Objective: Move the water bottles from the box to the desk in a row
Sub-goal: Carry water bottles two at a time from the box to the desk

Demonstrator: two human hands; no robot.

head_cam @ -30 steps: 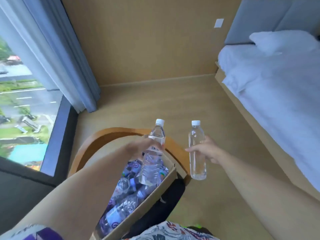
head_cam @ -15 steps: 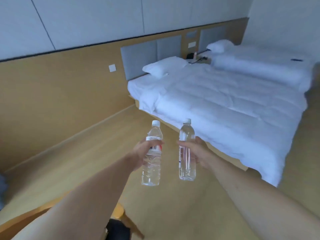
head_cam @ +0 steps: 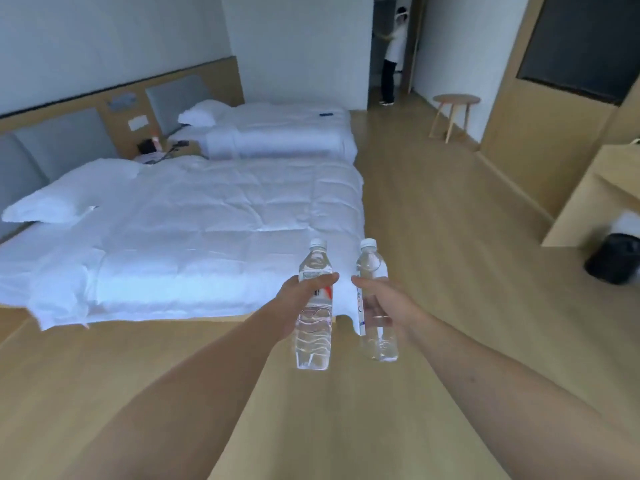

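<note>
Two clear plastic water bottles with white caps were held upright in the air, side by side and just apart, over the wooden floor [head_cam: 433, 244]. The left bottle [head_cam: 313, 306] carried a white label with a red patch and a barcode around its upper body, and its lower half was ribbed. The right bottle [head_cam: 375, 303] showed a white label with blue markings down one side.

The left hand [head_cam: 299, 299] gripped the left bottle around its labelled middle, thumb lying across the front and fingers curled behind, so cap and shoulder stood above the hand and the ribbed base hung below. The right hand [head_cam: 384, 303] gripped the right bottle in the same way at its middle, thumb reaching across the front, with the fingers seen blurred through the clear plastic.

Behind the bottles lay the near bed [head_cam: 194, 230] with white bedding, and a second bed [head_cam: 280, 133] beyond it. A pale wooden desk [head_cam: 588, 188] stood at the right edge, well apart from both bottles, with a dark bin [head_cam: 613, 258] below it. A round stool [head_cam: 456, 112] stood farther back, and a person [head_cam: 393, 53] stood in the doorway.
</note>
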